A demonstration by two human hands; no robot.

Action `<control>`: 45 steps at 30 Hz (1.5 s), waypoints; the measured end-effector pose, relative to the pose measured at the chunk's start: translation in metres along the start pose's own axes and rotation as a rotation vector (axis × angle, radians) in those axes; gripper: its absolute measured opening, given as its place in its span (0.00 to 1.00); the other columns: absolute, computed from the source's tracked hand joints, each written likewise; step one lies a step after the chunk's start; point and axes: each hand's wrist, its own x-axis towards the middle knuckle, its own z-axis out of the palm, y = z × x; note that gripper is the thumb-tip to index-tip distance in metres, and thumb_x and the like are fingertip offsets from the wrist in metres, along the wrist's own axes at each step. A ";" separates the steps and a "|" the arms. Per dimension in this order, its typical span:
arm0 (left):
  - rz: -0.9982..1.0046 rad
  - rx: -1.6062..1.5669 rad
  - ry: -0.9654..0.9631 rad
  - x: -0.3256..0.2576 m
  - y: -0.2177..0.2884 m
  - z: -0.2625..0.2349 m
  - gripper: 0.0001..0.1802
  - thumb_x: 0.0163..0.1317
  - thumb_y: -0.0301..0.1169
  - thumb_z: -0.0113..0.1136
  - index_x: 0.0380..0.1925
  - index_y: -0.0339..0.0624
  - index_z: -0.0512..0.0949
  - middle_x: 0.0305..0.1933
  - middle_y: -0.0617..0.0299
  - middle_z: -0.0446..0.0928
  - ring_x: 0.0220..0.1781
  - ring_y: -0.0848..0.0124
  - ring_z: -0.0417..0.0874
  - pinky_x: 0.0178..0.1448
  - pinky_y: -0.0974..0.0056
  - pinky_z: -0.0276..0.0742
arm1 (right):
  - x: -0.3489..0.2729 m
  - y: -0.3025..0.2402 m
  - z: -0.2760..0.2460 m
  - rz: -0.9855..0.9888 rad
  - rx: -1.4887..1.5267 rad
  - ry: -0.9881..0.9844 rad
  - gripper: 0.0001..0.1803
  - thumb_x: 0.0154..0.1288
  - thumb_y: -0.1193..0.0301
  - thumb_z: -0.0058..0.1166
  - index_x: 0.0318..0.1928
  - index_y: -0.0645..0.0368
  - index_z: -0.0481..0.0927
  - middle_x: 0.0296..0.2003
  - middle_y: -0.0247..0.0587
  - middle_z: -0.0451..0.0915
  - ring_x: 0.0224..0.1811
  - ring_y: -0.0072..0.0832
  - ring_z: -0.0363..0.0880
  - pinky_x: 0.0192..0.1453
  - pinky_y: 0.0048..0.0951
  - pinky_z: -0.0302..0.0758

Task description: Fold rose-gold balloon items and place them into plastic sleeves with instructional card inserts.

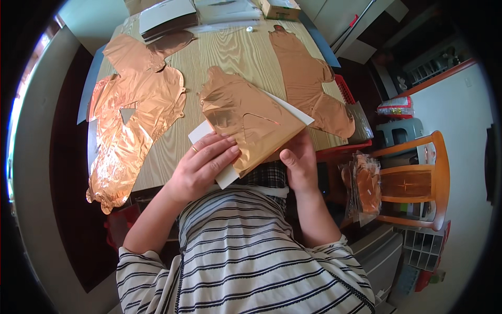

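A flat rose-gold foil balloon [246, 112] is folded over a white card [226, 177], whose corners stick out at the left, bottom and right. It is held tilted at the table's near edge. My left hand [205, 165], with a ring on one finger, lies with its fingers pressed on the foil's lower left part; its thumb is hidden. At the lower right edge, my right hand [301, 166] holds the foil and card from below, thumb raised and the other fingers mostly hidden behind. Another flat foil balloon [138, 107] lies crumpled to the left, and one more [300, 68] to the right.
On the wood-grain table [238, 47], a stack of white cards [167, 18], clear plastic sleeves [225, 13] and a cardboard box [281, 9] stand at the far side. A red basket [344, 90] is by the right edge. Bagged foil balloons [366, 183] rest by a wooden chair [441, 172].
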 end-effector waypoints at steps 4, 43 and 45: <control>-0.003 -0.069 -0.050 0.018 -0.004 -0.022 0.26 0.54 0.19 0.63 0.56 0.32 0.82 0.56 0.46 0.82 0.60 0.47 0.83 0.65 0.48 0.80 | 0.025 -0.017 -0.026 0.003 -0.181 -0.114 0.43 0.57 0.67 0.77 0.70 0.66 0.71 0.66 0.46 0.75 0.71 0.33 0.69 0.77 0.38 0.61; -0.273 0.157 -0.206 -0.064 -0.005 0.002 0.23 0.57 0.34 0.75 0.52 0.36 0.82 0.58 0.47 0.81 0.63 0.48 0.81 0.69 0.47 0.75 | -0.037 0.019 -0.021 0.419 -1.281 -0.238 0.12 0.63 0.65 0.70 0.40 0.60 0.86 0.32 0.40 0.87 0.27 0.29 0.84 0.33 0.28 0.77; -0.249 0.166 -0.214 -0.061 -0.005 0.002 0.23 0.58 0.34 0.75 0.52 0.37 0.82 0.59 0.47 0.81 0.64 0.48 0.81 0.70 0.47 0.75 | -0.049 0.012 -0.030 -0.220 -1.524 -0.088 0.15 0.60 0.62 0.73 0.38 0.59 0.85 0.31 0.44 0.86 0.31 0.36 0.85 0.38 0.35 0.79</control>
